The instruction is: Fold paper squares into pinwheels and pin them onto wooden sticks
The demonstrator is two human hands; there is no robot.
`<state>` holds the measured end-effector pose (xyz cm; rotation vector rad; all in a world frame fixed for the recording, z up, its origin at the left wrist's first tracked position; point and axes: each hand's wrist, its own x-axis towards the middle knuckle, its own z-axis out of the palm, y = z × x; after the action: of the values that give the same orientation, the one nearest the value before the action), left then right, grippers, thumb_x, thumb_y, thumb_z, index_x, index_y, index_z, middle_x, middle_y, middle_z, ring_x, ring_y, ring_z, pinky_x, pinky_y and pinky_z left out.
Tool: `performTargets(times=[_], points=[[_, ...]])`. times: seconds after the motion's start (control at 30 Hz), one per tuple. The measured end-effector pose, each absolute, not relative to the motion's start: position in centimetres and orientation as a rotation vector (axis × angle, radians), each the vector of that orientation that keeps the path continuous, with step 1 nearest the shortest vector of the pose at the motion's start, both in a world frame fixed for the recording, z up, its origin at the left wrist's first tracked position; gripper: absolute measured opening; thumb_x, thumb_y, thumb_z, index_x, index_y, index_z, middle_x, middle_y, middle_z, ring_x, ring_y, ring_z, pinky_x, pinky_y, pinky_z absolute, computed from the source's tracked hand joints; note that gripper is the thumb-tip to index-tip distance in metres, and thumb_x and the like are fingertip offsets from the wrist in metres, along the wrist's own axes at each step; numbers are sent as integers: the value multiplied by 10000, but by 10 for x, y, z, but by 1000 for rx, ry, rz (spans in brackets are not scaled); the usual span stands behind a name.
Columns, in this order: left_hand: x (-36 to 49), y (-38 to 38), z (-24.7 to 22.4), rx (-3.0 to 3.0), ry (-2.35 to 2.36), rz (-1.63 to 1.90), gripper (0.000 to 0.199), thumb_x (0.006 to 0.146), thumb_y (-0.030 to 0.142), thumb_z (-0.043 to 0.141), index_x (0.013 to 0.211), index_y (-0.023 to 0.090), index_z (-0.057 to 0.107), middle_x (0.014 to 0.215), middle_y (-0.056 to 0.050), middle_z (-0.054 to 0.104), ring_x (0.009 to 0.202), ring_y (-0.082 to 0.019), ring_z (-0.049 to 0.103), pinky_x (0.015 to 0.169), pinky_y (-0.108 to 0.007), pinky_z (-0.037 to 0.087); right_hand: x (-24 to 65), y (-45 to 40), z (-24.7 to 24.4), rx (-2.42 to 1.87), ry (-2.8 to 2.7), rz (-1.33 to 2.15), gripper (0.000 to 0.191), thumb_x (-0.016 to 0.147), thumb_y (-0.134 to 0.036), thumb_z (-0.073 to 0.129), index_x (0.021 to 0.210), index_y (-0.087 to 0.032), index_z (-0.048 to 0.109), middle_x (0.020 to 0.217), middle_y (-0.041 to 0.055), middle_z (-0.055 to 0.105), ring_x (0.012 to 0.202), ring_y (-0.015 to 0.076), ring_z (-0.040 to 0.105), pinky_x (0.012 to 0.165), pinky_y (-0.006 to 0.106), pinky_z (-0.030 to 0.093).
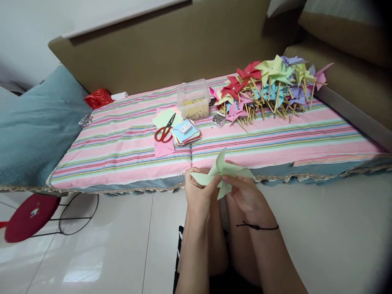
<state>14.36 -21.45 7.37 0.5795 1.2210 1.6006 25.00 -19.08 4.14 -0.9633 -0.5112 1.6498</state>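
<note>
A pale green paper pinwheel (221, 168) with curled blades is held between both hands, in front of the striped cloth's near edge. My left hand (197, 188) grips its left side, thumb near the centre. From the right, my right hand (245, 192) pinches it, thumb and finger close to the middle. Both thumb tips nearly meet at the centre. Beyond them, red-handled scissors (165, 130) lie on green and pink paper, beside a stack of coloured paper squares (187, 136) with a small box (185, 129) on top.
Finished pinwheels on sticks (271, 92) are heaped at the back right. A clear tub of sticks (196, 107) and a small open box (219, 119) stand mid-cloth. A red bag (98, 98) lies back left; a red stool (32, 216) stands lower left.
</note>
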Motion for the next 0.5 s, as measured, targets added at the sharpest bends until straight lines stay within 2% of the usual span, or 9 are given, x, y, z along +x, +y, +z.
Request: performTargets(times=[0.1, 0.27, 0.5], points=[[146, -214, 75, 593, 1235, 1594, 535, 583, 180, 853, 887, 233, 415, 630, 104, 548, 530, -72, 536, 554, -191, 440, 253, -191, 44, -911, -416, 1756, 624, 516, -200, 906, 1095, -232, 674, 848, -10, 756, 746, 179, 688, 670, 300, 551], [147, -215, 78, 601, 1233, 1612, 555, 569, 189, 859, 895, 240, 413, 654, 95, 567, 544, -85, 568, 562, -201, 445, 253, -192, 46, -924, -406, 1733, 598, 500, -207, 914, 1054, -234, 691, 865, 11, 757, 781, 217, 698, 692, 350, 569], [147, -219, 81, 614, 1207, 1615, 547, 583, 175, 853, 899, 240, 412, 647, 98, 572, 547, -83, 564, 566, -198, 440, 252, -196, 52, -894, -429, 1717, 512, 528, -216, 908, 994, -246, 699, 839, -9, 753, 756, 200, 685, 691, 329, 550]])
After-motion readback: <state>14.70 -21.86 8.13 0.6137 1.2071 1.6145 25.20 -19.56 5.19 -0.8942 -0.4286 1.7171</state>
